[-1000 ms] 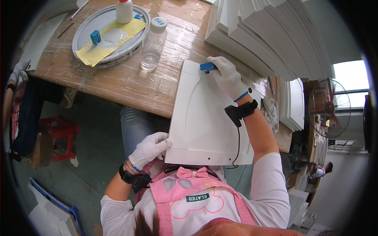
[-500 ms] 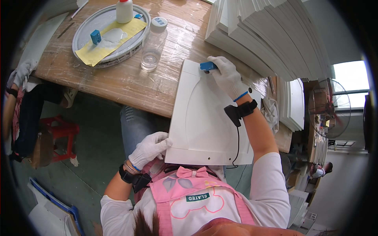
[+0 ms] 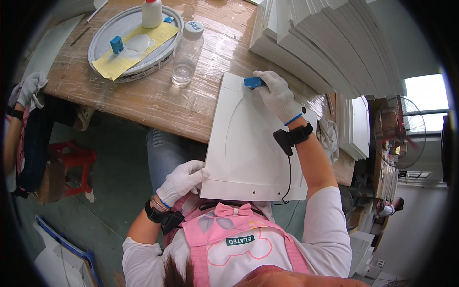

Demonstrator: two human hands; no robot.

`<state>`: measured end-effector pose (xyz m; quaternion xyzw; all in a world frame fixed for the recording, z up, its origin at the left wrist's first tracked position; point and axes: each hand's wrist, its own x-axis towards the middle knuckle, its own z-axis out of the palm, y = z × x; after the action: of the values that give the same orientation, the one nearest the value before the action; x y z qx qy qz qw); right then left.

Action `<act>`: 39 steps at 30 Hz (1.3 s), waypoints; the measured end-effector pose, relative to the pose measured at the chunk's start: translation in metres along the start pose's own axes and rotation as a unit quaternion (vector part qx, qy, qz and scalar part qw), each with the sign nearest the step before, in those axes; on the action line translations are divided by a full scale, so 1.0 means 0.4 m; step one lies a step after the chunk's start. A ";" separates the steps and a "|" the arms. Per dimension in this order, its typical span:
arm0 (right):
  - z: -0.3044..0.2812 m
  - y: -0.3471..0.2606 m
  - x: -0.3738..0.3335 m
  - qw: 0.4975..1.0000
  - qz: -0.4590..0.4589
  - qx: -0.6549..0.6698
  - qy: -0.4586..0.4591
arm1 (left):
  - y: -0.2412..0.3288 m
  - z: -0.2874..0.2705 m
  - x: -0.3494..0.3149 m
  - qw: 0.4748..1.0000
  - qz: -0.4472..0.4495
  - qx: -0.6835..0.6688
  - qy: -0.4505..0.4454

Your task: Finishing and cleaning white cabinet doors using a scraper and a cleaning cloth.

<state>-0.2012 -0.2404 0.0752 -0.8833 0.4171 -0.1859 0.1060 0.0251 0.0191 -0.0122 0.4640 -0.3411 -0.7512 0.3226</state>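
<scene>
A white panel [image 3: 258,143] with a curved line on its face leans from my lap onto the table edge. Gloved in white, my left hand [image 3: 183,182] is closed on the panel's lower left edge, thumb on the face. My right hand [image 3: 277,94], also gloved, pinches a small blue block [image 3: 254,82] against the panel near its far edge. Whether the block is foam or solid cannot be made out. A similar blue block [image 3: 116,45] stands on a yellow sheet [image 3: 107,66] beside a white paste smear [image 3: 139,43].
The yellow sheet lies on a round lid [image 3: 98,40] with a white red-capped bottle [image 3: 152,14]. A clear bottle [image 3: 187,57] stands beside it on the wooden table [image 3: 143,100]. Stacked white panels [image 3: 330,48] rise far right. Another person's gloved hand [image 3: 31,91] shows at left.
My right hand and its blue block have shifted very slightly to the right. My left hand and the panel stay put.
</scene>
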 end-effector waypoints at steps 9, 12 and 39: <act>0.002 0.000 0.001 1.000 -0.007 0.003 0.008 | 0.001 0.002 0.000 1.000 0.000 -0.003 -0.001; 0.005 -0.007 0.000 0.999 0.027 0.030 0.030 | -0.001 0.002 0.000 1.000 0.001 -0.003 0.000; 0.003 -0.010 -0.008 0.999 0.025 -0.004 0.024 | -0.001 0.005 -0.003 1.000 -0.003 0.003 0.006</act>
<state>-0.1998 -0.2354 0.0747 -0.8684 0.4418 -0.2031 0.0972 0.0234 0.0206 -0.0112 0.4702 -0.3402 -0.7484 0.3209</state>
